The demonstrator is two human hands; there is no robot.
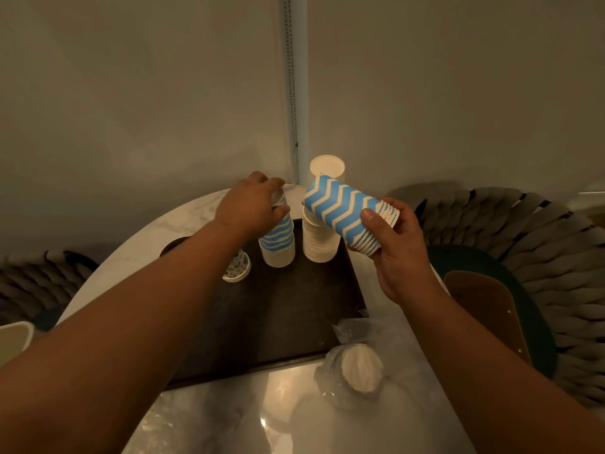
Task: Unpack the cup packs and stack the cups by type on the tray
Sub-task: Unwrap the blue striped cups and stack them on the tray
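Note:
A dark tray (pixel 278 319) lies on the marble table. On it stands a stack of blue zigzag cups (pixel 278 247), upside down, and my left hand (pixel 252 204) grips its top from above. My right hand (pixel 389 247) holds a second nested bunch of blue zigzag cups (pixel 343 211) tilted in the air, above the tray's right side. Behind it rises a tall stack of plain white cups (pixel 320 237). A short stack of leaf-patterned cups (pixel 237 267) sits at the tray's left, partly hidden by my left forearm.
A clear plastic pack holding white cups (pixel 360 368) lies on the table (pixel 137 244) near the tray's front right corner. Woven chairs (pixel 523 244) flank the table on both sides. A wall and a bead chain (pixel 294 126) stand close behind.

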